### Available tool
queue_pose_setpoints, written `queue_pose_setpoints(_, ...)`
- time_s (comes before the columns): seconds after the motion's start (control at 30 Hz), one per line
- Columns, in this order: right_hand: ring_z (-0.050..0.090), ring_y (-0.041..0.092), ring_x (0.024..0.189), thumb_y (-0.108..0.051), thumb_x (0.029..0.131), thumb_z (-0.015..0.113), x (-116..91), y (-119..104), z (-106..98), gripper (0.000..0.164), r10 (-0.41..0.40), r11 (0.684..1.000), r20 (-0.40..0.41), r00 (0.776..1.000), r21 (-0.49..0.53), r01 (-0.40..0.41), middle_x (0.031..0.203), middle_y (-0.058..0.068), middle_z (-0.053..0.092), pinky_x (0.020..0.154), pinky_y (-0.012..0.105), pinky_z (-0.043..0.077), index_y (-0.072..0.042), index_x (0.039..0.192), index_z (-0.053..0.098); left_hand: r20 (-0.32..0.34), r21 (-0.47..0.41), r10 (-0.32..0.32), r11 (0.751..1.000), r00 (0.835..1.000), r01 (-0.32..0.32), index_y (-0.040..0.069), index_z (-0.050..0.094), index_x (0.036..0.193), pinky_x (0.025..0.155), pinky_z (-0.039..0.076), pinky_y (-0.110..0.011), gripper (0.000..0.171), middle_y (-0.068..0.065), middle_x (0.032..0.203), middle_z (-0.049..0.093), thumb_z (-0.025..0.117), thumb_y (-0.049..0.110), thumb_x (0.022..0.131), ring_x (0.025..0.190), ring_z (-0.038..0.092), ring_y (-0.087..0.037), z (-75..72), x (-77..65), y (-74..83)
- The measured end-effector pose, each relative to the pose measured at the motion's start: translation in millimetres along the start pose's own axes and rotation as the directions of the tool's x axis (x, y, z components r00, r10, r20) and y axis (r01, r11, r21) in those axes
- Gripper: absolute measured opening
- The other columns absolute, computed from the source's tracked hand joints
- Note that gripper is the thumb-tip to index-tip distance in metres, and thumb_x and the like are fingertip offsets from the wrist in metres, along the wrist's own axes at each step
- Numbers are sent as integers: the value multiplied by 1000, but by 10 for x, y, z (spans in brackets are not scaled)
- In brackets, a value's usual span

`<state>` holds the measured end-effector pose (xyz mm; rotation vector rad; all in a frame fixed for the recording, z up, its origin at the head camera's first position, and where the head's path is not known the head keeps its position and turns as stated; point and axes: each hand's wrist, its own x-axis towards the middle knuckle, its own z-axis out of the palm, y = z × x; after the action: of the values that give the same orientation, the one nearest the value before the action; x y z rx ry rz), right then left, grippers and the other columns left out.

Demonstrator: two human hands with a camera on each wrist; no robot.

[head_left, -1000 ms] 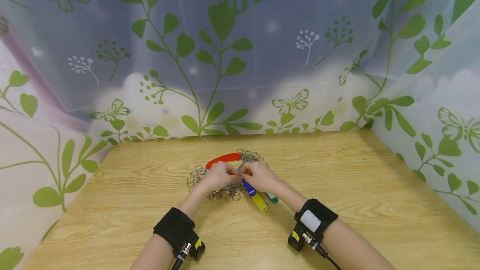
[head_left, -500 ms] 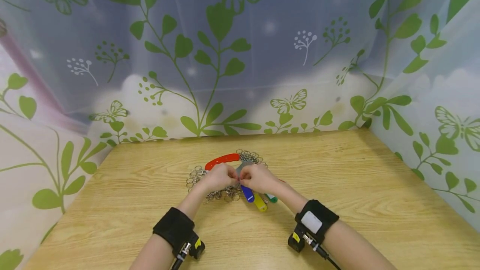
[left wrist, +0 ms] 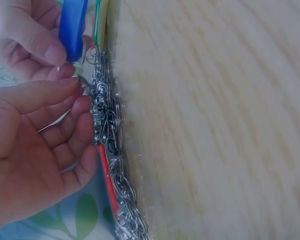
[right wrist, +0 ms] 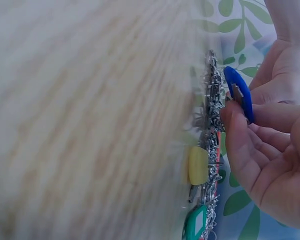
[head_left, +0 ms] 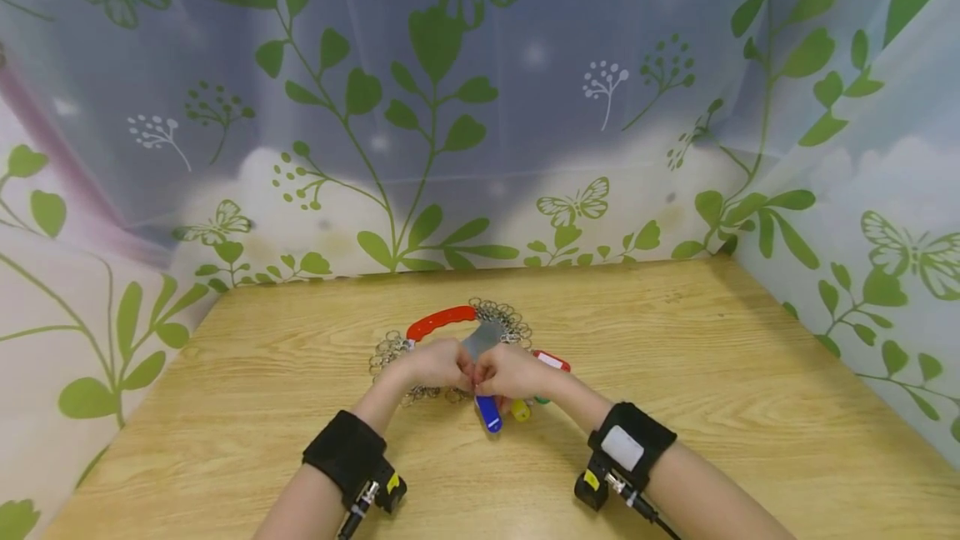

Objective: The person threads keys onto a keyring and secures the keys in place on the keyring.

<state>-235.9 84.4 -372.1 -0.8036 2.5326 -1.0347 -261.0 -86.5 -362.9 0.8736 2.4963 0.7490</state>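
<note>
A blue key tag hangs below the fingertips of my right hand, which pinches it near its top end. Close against it, my left hand has its thumb and index finger together on a small metal ring, mostly hidden by the fingers. In the left wrist view the left hand has its other fingers loosely curled, beside a heap of silver split rings. The right wrist view shows the blue tag edge-on, with a grey metal piece along its side.
Silver rings lie in a heap around a curved red handle and a flat grey metal piece. Yellow, green and red tags lie on the right. A patterned curtain stands behind the wooden table.
Both hands have moved a little toward the table's front edge, carrying the blue tag down with them. More of the grey metal piece and the red tag shows; the yellow tag is more covered.
</note>
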Motion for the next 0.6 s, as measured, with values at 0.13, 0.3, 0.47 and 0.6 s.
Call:
queue_pose_setpoints(0.13,62,19,48,0,85,63,-7,4,46,5,9,999,55,998,43,-12,66,4,63,48,30,51,-2,80,62,23,13,-17,1000,1000,16,12,52,59,48,27,-22,25,6,52,38,64,2,78,47,33,-8,-8,-25,10)
queue_pose_setpoints(0.3,62,16,47,-1,84,63,-5,15,108,5,5,1000,94,996,1,-5,61,2,60,47,28,50,-2,79,62,23,27,-45,999,999,44,10,60,64,48,29,-22,17,5,55,43,62,2,80,49,36,-8,-9,-32,12)
queue_pose_setpoints(0.47,59,13,44,-1,85,62,-7,1,136,9,7,1000,103,995,-15,-5,56,2,58,44,28,49,-4,77,60,1,33,-47,998,999,47,5,67,73,47,29,-22,13,4,58,46,57,-2,78,49,36,-8,-28,-26,26)
queue_pose_setpoints(0.6,52,9,42,-4,86,63,-11,-21,145,11,-7,995,104,995,-96,17,54,-1,56,42,22,43,-7,75,60,-13,20,-53,998,998,54,9,55,60,46,25,-23,23,5,53,37,56,0,81,46,31,-8,-33,-25,35)
